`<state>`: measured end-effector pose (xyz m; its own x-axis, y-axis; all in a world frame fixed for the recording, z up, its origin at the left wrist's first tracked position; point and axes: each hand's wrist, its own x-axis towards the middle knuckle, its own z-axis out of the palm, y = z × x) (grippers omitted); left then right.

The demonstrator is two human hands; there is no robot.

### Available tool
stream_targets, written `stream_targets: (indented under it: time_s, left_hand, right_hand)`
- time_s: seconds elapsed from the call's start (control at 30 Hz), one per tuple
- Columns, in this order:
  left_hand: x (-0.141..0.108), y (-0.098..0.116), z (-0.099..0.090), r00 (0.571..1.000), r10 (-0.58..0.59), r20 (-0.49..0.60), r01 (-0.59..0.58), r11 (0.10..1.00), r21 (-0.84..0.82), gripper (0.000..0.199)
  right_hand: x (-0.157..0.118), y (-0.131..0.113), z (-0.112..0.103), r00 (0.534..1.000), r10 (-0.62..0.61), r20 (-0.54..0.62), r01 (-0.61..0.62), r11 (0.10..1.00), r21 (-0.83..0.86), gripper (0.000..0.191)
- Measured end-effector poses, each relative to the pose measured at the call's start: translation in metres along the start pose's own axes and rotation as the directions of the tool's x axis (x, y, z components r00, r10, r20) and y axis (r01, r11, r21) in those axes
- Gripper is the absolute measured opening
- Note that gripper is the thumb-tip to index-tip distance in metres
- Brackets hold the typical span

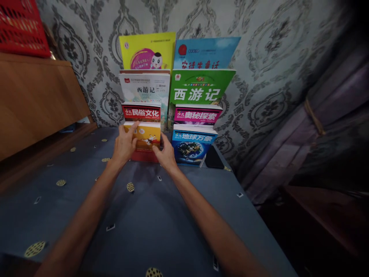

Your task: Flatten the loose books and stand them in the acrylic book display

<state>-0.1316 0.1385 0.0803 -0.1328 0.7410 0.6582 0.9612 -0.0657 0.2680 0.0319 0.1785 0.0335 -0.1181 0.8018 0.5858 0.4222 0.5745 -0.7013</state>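
Observation:
Both of my hands are on a small orange book (145, 137) with a red lower part, standing upright at the front of the left stack. My left hand (124, 143) grips its left side, with fingers over the top left of the cover. My right hand (166, 153) holds its right edge, thumb on the front and fingers partly hidden at the side. Right behind it stands a red-topped book (142, 111). Close to my right hand, a blue book with an Earth picture (191, 148) fronts the right stack.
Taller books rise behind in tiers: white (144, 86), green (201, 86), yellow (147, 42) and blue (206, 46), plus a magenta one (197, 115). A black flat object (215, 158) lies at right on the dark tablecloth (138, 215). A wooden cabinet (37, 100) bears a red basket (23, 29).

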Motion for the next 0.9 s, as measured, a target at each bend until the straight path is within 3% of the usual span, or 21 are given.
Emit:
stream_targets:
  time_s: [0.43,0.6,0.7,0.8,0.9]
  left_hand:
    - [-0.002,-0.001,-0.003,1.0,-0.003,0.012,0.003,1.0,-0.004,0.062]
    - [-0.002,-0.01,0.001,0.999,0.013,-0.049,-0.02,0.99,-0.143,0.08]
    - [0.001,-0.021,0.007,0.994,0.004,-0.111,-0.034,0.961,-0.274,0.092]
    - [0.006,-0.032,0.01,0.996,-0.066,-0.065,0.039,0.939,-0.342,0.094]
    - [0.009,-0.037,0.01,0.993,-0.118,-0.011,0.106,0.927,-0.359,0.082]
  right_hand:
    - [0.0,-0.005,0.001,0.999,0.021,0.027,-0.021,0.999,0.024,0.068]
    - [-0.001,-0.015,-0.003,1.0,0.009,0.017,-0.008,1.0,-0.006,0.069]
    - [-0.001,-0.025,-0.006,0.999,-0.045,-0.022,0.044,0.998,-0.033,0.075]
    - [0.002,-0.033,-0.004,0.988,-0.141,-0.069,0.139,0.99,-0.035,0.079]
    - [0.007,-0.035,0.001,0.975,-0.193,-0.109,0.189,0.981,-0.039,0.074]
